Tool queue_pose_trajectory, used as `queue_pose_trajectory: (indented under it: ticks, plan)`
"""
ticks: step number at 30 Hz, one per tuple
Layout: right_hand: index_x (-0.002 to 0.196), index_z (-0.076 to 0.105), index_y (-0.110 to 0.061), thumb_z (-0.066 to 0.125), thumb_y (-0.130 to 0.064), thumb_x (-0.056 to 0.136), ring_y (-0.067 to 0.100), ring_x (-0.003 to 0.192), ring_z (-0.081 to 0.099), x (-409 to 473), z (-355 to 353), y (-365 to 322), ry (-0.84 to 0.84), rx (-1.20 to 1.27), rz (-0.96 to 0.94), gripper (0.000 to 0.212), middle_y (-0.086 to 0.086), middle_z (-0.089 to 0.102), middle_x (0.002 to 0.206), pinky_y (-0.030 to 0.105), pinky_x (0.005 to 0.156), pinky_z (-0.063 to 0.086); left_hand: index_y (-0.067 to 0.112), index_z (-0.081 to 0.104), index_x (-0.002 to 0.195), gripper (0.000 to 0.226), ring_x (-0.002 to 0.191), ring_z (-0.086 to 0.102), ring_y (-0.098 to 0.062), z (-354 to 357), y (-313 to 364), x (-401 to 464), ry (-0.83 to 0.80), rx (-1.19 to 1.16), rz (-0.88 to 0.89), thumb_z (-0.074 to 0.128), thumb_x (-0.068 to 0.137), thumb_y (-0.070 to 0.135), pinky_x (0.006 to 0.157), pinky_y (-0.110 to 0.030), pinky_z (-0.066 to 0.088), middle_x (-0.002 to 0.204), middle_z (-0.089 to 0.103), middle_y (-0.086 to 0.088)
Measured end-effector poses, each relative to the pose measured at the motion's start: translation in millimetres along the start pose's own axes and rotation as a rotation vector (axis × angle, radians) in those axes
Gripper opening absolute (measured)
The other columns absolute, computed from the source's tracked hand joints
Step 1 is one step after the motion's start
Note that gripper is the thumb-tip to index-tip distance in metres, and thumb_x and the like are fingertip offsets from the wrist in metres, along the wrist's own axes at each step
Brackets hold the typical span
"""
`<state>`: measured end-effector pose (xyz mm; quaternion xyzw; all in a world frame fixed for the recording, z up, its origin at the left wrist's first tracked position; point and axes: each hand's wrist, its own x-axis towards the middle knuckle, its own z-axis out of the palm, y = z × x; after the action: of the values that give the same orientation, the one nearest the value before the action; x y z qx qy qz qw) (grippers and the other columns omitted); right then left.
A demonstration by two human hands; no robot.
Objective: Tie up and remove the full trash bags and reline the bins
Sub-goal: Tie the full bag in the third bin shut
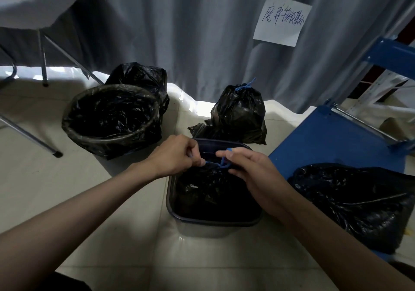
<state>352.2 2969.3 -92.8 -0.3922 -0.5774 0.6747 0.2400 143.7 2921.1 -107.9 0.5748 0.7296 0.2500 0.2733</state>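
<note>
— hands, what do they hold?
— left hand point(177, 153) and right hand point(244, 167) each pinch blue drawstring point(221, 163) with curled fingers; between them, black bag point(208, 192) sits inside square bin point(211, 221).

A white paper sign point(282, 21) hangs on the grey curtain point(202, 32); its handwritten Chinese characters read roughly "废弃物收集处".
</note>
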Motion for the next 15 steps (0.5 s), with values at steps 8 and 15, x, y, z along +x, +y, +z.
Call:
queue_pose_trajectory:
  ticks: [8,15]
  plan:
    - [0.105,0.071,-0.006,0.062,-0.016,0.095,0.011,0.074,0.062,6,10,2,0.052,0.021,-0.041,0.017,0.002,0.071,0.083,0.022,0.064,0.045,0.016,0.066,0.061,0.029,0.054,0.043,-0.006,-26,7,-7,-0.065,-0.223,0.064,0.082,0.077,0.034,0.056,-0.023,0.033,0.055,0.05,0.006]
    - [0.095,0.077,-0.011,0.068,-0.016,0.09,0.006,0.068,0.054,4,18,2,-0.042,-0.223,-0.114,0.011,0.004,0.066,0.077,0.017,0.059,0.042,0.016,0.066,0.062,0.029,0.055,0.042,-0.015,-33,33,-11,-0.104,-0.5,0.095,0.072,0.086,0.03,0.053,-0.017,0.034,0.063,0.055,-0.007]
